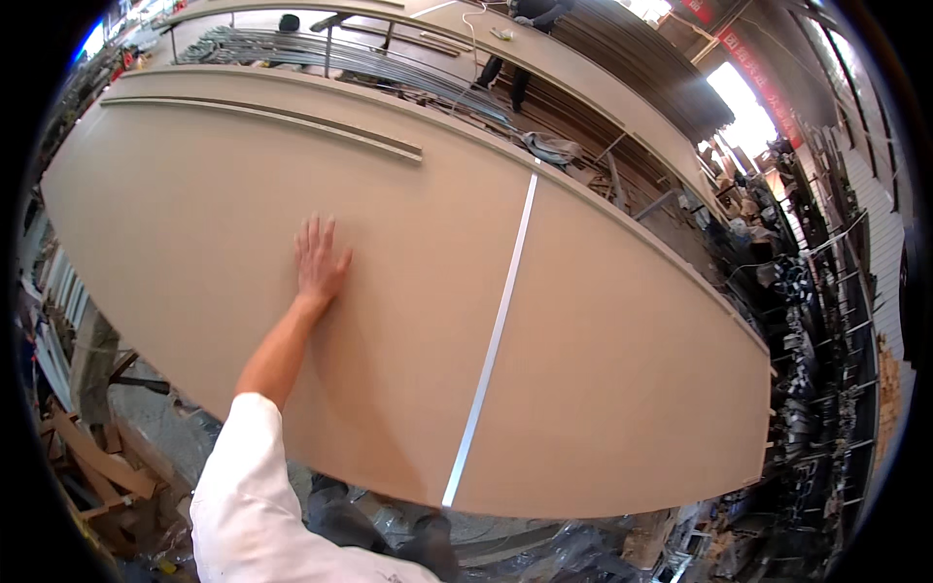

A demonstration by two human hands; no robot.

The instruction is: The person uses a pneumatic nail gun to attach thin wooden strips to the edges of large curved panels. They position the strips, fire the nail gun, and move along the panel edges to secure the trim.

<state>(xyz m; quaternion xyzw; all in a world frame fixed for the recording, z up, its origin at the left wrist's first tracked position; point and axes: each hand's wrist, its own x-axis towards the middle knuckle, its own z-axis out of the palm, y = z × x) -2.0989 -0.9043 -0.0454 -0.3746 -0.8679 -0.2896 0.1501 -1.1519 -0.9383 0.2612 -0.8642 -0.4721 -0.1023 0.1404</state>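
Observation:
My left hand (320, 264) lies palm down on a large beige panel (622, 360), left of its middle. Its fingers are stretched out and spread, and it holds nothing. A thin, straight silvery strip (496, 335) runs across the panel from the near edge to the far edge, to the right of that hand. Beyond the fingers, a long narrow beige bar (262, 119) rests along the far part of the panel. My right hand is out of view.
Past the panel stand a rack of long metal profiles (282, 49) and another long beige surface (583, 73), where a person in dark clothes (536, 14) stands. A grey cloth (551, 148) lies by the far edge. Scrap pieces (107, 466) litter the lower left; stacked profiles (802, 340) line the right.

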